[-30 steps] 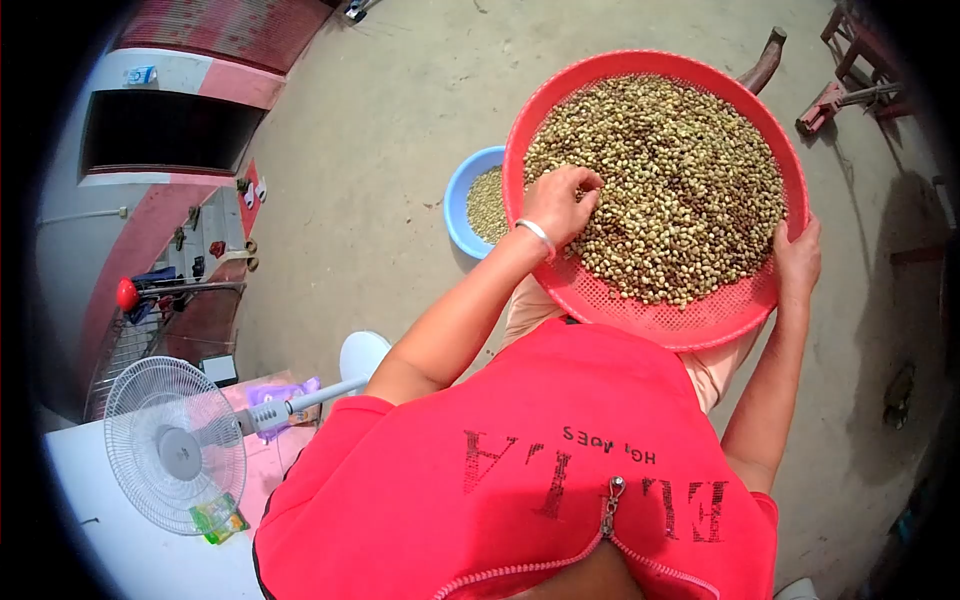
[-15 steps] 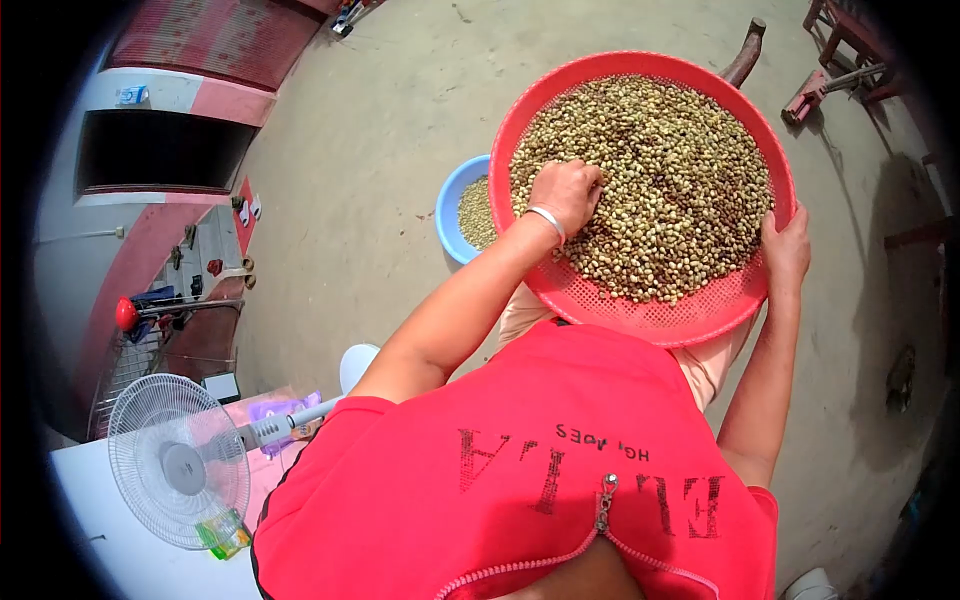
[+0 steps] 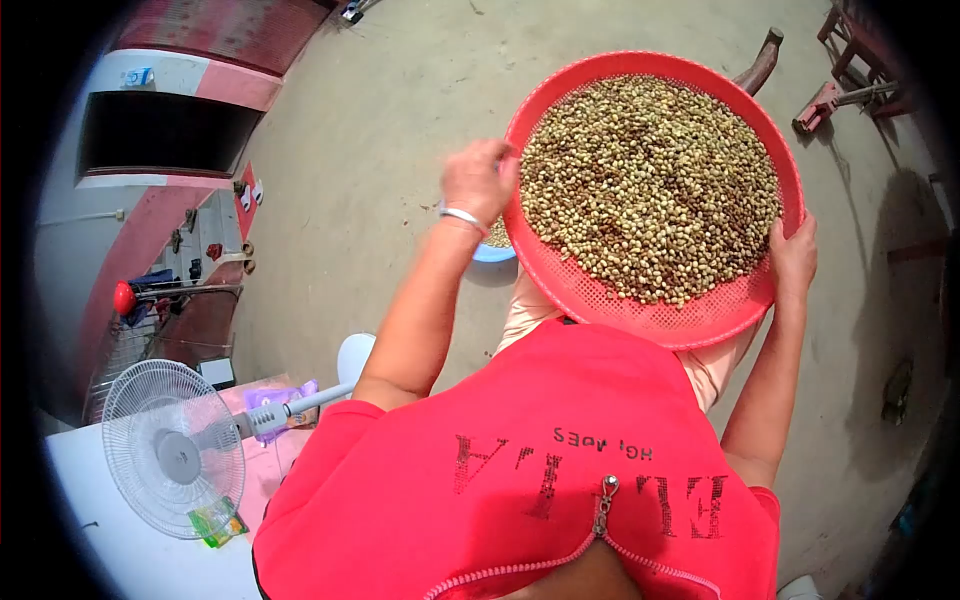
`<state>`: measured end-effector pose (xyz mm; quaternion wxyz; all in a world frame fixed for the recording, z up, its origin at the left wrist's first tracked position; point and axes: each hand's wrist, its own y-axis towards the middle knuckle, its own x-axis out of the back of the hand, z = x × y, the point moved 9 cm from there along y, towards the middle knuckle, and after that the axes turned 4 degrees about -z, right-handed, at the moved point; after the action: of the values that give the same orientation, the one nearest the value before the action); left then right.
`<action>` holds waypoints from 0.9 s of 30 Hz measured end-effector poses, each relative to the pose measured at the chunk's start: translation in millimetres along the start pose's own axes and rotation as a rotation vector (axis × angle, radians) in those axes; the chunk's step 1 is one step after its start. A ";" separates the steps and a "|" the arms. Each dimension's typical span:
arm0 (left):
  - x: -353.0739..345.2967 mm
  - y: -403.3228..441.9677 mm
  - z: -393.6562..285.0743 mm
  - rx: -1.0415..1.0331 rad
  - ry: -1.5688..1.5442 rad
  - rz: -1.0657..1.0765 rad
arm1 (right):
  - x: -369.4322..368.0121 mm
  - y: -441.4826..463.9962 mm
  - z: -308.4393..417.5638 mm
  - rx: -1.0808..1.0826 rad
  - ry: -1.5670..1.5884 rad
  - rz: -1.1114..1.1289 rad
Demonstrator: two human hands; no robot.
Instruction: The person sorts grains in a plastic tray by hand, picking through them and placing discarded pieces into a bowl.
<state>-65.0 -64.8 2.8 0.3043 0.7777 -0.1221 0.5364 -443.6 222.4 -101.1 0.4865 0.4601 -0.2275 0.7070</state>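
A round red plastic sieve basket [image 3: 690, 328] rests tilted over my lap. Small bean-like seeds [image 3: 650, 190], pale green to dark brown, fill most of it, and bare mesh shows along its near side. My right hand [image 3: 795, 258] grips the rim on the right, thumb on top. Smeared by motion, my left hand [image 3: 480, 182] is just at the left rim; its fingers seem curled, but whether they hold anything cannot be made out. Below that hand, a blue basin [image 3: 494, 253] with similar seeds is mostly hidden by the hand and the basket.
A standing fan [image 3: 175, 455] is at lower left beside a white surface [image 3: 90, 500] with packets on it. A curved wooden piece [image 3: 762, 62] shows behind the basket. Wooden furniture [image 3: 870, 45] stands at upper right. Concrete floor [image 3: 370, 130] surrounds me.
My left hand has left the seeds and moved left to the basket's outer rim, now covering much of the blue basin. My right hand keeps its grip on the rim.
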 end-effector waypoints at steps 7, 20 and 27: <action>-61.8 -9.8 -77.2 -0.258 0.017 0.228 | 5.5 -0.9 1.2 0.029 -0.017 -0.055; -97.7 -13.7 -77.8 -0.313 0.062 0.240 | 2.8 -2.4 -0.7 -0.003 0.040 -0.020; -89.7 -14.1 -89.5 -0.359 0.093 0.229 | 3.1 -1.3 0.4 -0.020 0.006 -0.003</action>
<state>-161.2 -11.9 -62.1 0.3802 0.6664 -0.2891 0.5725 -442.6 224.2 -98.4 0.4930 0.4535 -0.2324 0.7052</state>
